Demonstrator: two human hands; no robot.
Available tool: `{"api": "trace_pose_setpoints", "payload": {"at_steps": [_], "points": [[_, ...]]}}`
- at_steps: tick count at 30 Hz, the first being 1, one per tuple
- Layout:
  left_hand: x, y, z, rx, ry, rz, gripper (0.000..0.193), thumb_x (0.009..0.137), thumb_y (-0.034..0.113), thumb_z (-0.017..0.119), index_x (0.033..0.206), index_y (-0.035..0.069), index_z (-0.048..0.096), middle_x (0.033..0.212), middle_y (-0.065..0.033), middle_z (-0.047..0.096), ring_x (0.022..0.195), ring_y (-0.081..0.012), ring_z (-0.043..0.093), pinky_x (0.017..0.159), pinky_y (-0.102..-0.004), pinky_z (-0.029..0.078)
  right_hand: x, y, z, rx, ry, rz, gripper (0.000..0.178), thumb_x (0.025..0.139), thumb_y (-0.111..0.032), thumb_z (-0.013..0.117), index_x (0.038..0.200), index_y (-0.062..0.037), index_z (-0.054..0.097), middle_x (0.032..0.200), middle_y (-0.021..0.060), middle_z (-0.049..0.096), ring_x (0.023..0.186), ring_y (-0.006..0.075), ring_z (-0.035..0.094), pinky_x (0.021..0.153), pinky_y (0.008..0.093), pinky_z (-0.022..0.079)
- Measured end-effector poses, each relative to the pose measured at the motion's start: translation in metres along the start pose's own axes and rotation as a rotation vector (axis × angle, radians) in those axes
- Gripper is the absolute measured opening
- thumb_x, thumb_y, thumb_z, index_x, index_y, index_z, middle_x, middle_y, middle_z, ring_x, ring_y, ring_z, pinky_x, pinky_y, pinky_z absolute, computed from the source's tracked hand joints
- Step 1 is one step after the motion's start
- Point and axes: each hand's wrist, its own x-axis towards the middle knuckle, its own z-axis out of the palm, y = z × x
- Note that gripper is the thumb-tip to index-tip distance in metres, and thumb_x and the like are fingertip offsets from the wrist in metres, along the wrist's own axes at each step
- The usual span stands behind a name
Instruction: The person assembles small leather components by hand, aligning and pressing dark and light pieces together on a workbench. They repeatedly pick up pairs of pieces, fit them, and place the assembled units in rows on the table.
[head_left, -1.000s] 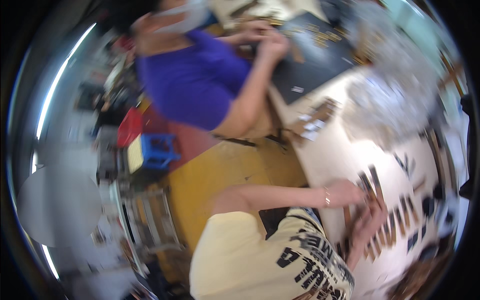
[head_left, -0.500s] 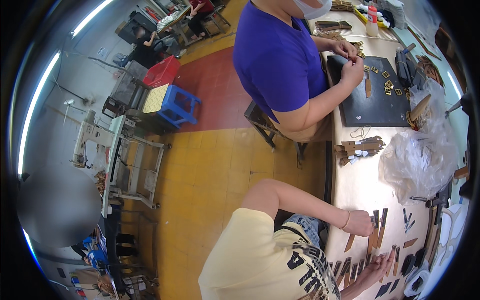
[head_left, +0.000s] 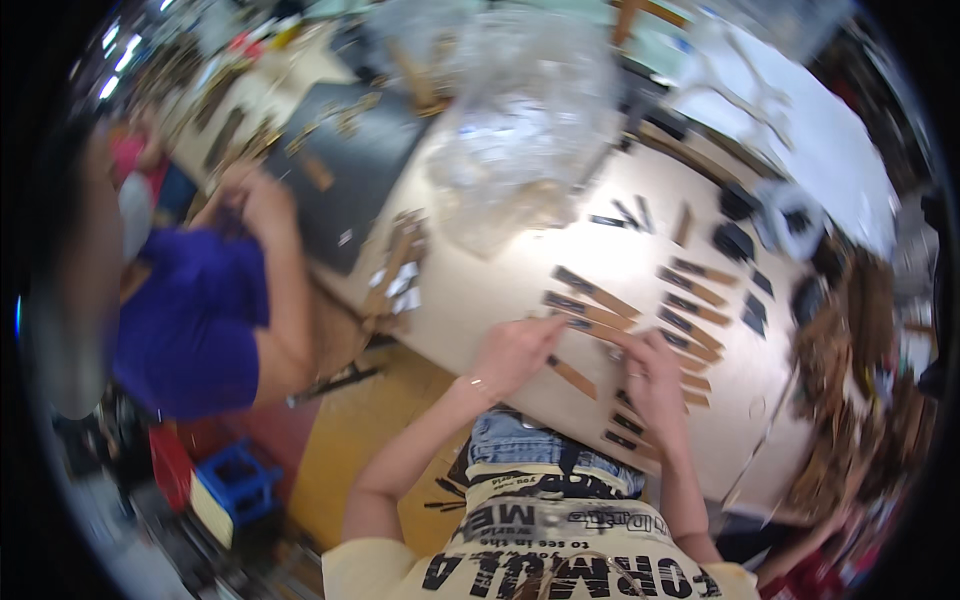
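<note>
A narrow brown leather strip (head_left: 600,331) with a dark end spans the gap between my hands, low over the table. The fingers of my left hand (head_left: 518,352) are closed at its dark end. My right hand (head_left: 653,372) pinches the brown end. Similar strips with dark ends lie about both hands: a strip (head_left: 606,294) just beyond them, a strip (head_left: 572,377) between them nearer me, and a row of several strips (head_left: 697,308) to the right. Under my right hand more strips (head_left: 627,432) are partly hidden. The picture is somewhat blurred.
Small dark pieces (head_left: 630,214) lie farther back on the table. A crumpled clear plastic bag (head_left: 520,140) stands behind my left hand. On the left, a person in a purple shirt (head_left: 190,320) works at a black board (head_left: 350,170). Brown leather pieces (head_left: 830,400) are heaped at the right.
My view has swung round to the right and down onto the table. My hands, apart among the strips before, now come together on one strip.
</note>
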Motion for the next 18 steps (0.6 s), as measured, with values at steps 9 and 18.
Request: {"api": "trace_pose_setpoints", "payload": {"at_steps": [9,18], "points": [[-0.003,0.011,-0.002,0.317,-0.089,0.232,0.026,0.085,0.011,0.070,0.111,0.011,0.071,0.061,-0.0056,0.060,0.052,-0.0202,0.061,0.049,-0.0331,0.049,-0.004,-0.020,0.033,-0.493,0.054,-0.124,0.045,0.078,0.001,0.058,0.121,-0.0089,0.066,0.090,0.0084,0.052,0.088,0.0250,0.054,0.075,0.0369,0.043],[0.007,0.013,0.015,0.467,-0.199,0.303,0.043,0.080,0.009,0.061,0.123,0.003,0.063,0.066,-0.0026,0.058,0.057,-0.0162,0.063,0.050,-0.0299,0.050,-0.007,-0.015,0.036,-0.567,0.004,-0.168,0.044,0.083,-0.005,0.053,0.127,0.0003,0.060,0.094,0.0093,0.051,0.093,0.0246,0.053,0.081,0.0366,0.040]]}}
